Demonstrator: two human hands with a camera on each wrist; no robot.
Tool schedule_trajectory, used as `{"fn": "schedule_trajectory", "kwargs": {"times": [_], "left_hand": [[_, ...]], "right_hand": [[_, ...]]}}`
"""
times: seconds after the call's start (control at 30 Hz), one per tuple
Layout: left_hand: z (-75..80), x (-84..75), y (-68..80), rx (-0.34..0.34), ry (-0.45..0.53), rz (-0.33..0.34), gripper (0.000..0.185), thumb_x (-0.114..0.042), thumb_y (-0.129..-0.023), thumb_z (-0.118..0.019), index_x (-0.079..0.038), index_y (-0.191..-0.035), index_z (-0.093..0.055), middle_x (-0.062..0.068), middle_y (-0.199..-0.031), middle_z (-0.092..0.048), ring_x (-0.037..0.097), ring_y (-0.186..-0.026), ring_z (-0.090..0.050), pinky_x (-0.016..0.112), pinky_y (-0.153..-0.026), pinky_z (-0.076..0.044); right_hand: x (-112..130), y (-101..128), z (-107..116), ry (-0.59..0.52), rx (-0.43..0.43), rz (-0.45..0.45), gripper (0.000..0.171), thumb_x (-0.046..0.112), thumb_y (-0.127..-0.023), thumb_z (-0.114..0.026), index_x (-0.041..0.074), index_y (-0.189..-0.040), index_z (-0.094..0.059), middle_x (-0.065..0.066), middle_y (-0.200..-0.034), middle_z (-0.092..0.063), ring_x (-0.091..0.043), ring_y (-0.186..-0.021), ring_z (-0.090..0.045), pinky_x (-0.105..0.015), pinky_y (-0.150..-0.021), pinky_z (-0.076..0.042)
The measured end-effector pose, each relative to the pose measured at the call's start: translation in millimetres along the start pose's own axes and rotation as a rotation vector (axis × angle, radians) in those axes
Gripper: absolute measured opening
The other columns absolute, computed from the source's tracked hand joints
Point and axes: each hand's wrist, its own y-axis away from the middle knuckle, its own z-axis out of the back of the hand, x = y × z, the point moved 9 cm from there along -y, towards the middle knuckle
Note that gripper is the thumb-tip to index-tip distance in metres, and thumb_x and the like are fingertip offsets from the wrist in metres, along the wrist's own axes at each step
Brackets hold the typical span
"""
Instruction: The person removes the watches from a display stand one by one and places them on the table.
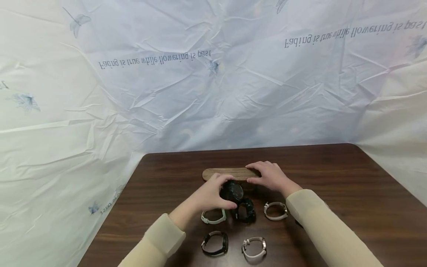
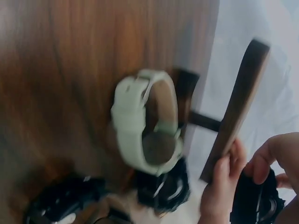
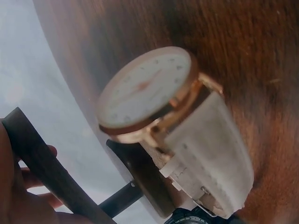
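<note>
Left hand [image 1: 210,194] grips a chunky black round-faced wristwatch [image 1: 232,191], fingers and thumb curled around its case, held just above the dark brown wooden table [image 1: 333,178] and right in front of the oblong walnut-coloured wooden watch stand [image 1: 223,173]. In the left wrist view the fingers [image 2: 219,186] wrap the same black watch [image 2: 257,200] next to the stand bar [image 2: 238,107]; that view is blurred.

Right hand [image 1: 271,176] lies on the right end of the stand bar, fingers curled over its edge and thumb at its front, holding it. Right wrist view shows the palm [image 3: 18,196] against the dark bar [image 3: 46,172], with the stand's short post and base below it.

On the table near the hands, five more watches:
- mint-green strap watch [image 1: 213,216], just under the left hand, also seen in the left wrist view [image 2: 145,121]
- second black bulky watch [image 1: 245,211], directly below the held one
- cream-strap watch with white dial and rose-gold case [image 1: 275,210], beside the right wrist, close up in the right wrist view [image 3: 163,112]
- black strap watch [image 1: 215,243], front left
- white strap watch [image 1: 254,247], front right

Both sleeves [image 1: 320,222] are pale beige. Crinkled white sheet with printed text and dragonflies [image 1: 200,74] hangs behind the table.
</note>
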Motion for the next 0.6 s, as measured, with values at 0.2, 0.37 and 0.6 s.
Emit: {"fn": "schedule_trajectory", "kwargs": {"times": [0.2, 0.37, 0.6], "left_hand": [[-29.4, -24.4, -1.9, 0.126, -0.109, -0.005, 0.074, -0.062, -0.064, -0.061, -0.033, -0.128, -0.036, -0.003, -0.111, -0.038, 0.009, -0.090, -0.046, 0.031, -0.074, -0.042], [-46.2, -36.1, -1.9, 0.175, -0.127, -0.014, 0.073, -0.063, -0.064, -0.060, -0.037, -0.127, -0.035, -0.004, -0.114, -0.038, 0.007, -0.089, -0.047, 0.028, -0.072, -0.043], [-59.2, -45.5, -2.9, 0.201, -0.129, -0.046, 0.072, -0.061, -0.066, -0.060, -0.031, -0.128, -0.037, -0.006, -0.117, -0.038, 0.005, -0.095, -0.046, 0.026, -0.075, -0.042]], "right_hand": [[-3, 0, -2, 0.000, 0.017, -0.010, 0.057, 0.058, -0.077, -0.049, 0.023, -0.123, -0.048, -0.003, -0.122, -0.048, -0.029, -0.109, -0.043, -0.055, -0.086, -0.027], [-2, 0, -2, -0.015, 0.021, 0.001, 0.059, 0.059, -0.077, -0.047, 0.023, -0.123, -0.048, -0.004, -0.123, -0.047, -0.030, -0.109, -0.042, -0.056, -0.086, -0.026], [-1, -1, -1, -0.020, 0.022, 0.007, 0.056, 0.056, -0.078, -0.050, 0.023, -0.123, -0.048, -0.004, -0.123, -0.047, -0.030, -0.110, -0.042, -0.056, -0.086, -0.026]]}}
